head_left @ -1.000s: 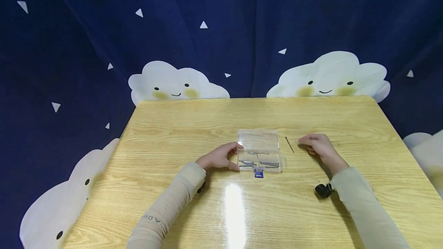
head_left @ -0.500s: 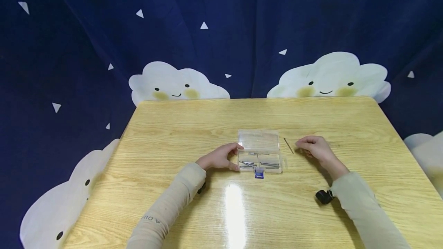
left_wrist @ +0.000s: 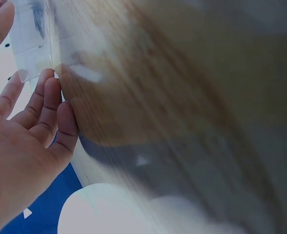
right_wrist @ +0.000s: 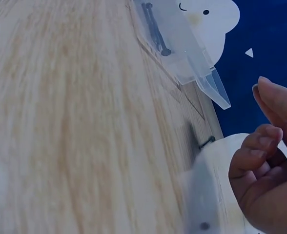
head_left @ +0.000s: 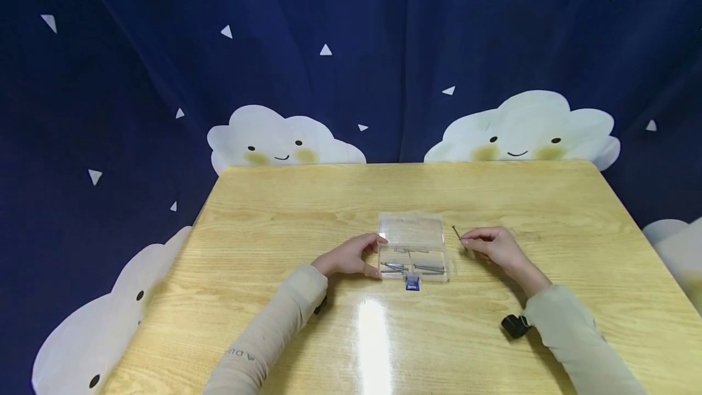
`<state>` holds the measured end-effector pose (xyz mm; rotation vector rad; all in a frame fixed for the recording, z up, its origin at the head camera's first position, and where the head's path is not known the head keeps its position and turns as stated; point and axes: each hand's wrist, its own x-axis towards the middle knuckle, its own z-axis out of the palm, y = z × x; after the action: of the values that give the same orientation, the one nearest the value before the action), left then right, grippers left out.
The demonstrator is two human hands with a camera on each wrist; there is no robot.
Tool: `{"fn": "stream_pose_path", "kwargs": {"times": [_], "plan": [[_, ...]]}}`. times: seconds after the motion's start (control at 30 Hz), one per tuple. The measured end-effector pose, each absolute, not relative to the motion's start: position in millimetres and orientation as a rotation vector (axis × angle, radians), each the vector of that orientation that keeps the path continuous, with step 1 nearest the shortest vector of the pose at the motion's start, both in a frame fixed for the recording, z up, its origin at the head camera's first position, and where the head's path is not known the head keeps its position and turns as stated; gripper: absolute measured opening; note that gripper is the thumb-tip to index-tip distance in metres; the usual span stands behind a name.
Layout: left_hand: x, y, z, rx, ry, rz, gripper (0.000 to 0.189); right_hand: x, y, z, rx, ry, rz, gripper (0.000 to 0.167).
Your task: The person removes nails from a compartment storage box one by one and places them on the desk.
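A clear plastic case [head_left: 412, 229] lies on the table with its lid folded back. Several nails [head_left: 429, 269] lie in its compartments, and a blue latch [head_left: 412, 283] hangs at the front. My left hand [head_left: 351, 255] holds the case's left side, index finger at the hinge end and thumb at the front corner; the left wrist view shows fingertips [left_wrist: 22, 75] against the clear edge. My right hand [head_left: 496, 249] is at a loose nail [head_left: 456, 231] right of the case, fingertips overlapping it from above. In the right wrist view, a gap shows between the curled fingers and the nail [right_wrist: 207, 142].
The wooden table [head_left: 285, 200] carries the case and the loose nail. A dark blue curtain [head_left: 274, 29] with white clouds stands behind the table and along its left side. A black device [head_left: 514, 326] is strapped at my right wrist.
My right hand has moved left, to the loose nail. My left hand stays on the case. The whole head view has shifted slightly downward in the picture.
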<state>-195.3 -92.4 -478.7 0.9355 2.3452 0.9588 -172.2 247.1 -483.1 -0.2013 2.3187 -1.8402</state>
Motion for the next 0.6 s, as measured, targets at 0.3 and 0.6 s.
{"fn": "stream_pose_path", "kwargs": {"times": [0.3,0.6], "plan": [[-191.6,-92.5,-479.0,0.933,2.348,0.959,0.066,-167.5,238.6,-490.2,-0.358,2.349,-1.830,0.019],[-193.4,-92.6,-478.2,0.943,2.351,0.962,0.066,-167.3,228.2,-489.9,-0.562,2.343,-1.817,0.019]]}}
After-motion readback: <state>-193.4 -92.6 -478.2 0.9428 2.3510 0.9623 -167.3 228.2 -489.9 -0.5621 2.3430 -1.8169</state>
